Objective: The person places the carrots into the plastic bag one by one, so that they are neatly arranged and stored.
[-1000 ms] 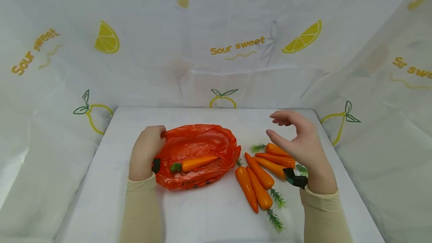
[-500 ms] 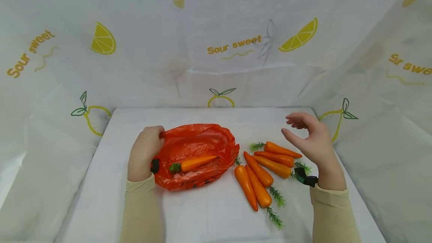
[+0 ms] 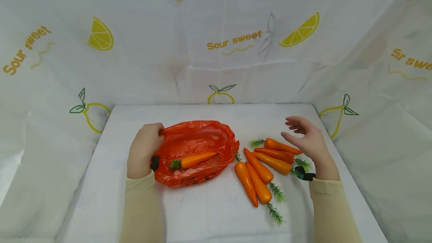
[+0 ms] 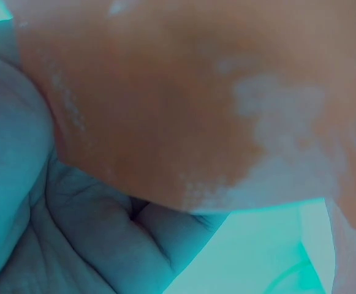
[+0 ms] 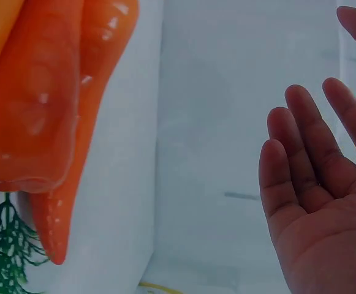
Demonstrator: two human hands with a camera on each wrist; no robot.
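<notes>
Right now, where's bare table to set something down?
Free: the white table in front of the red bag, between the left sleeve and the loose carrots; also the strip between the bag and the back cloth. Crowded: between bag and right hand, where all six bunch.

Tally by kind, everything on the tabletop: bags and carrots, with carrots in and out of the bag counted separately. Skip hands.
Red-orange plastic bag: 1
Tapered orange carrot with green top, inside the bag: 1
Tapered orange carrots with green tops, outside the bag: 6
Total: 8
</notes>
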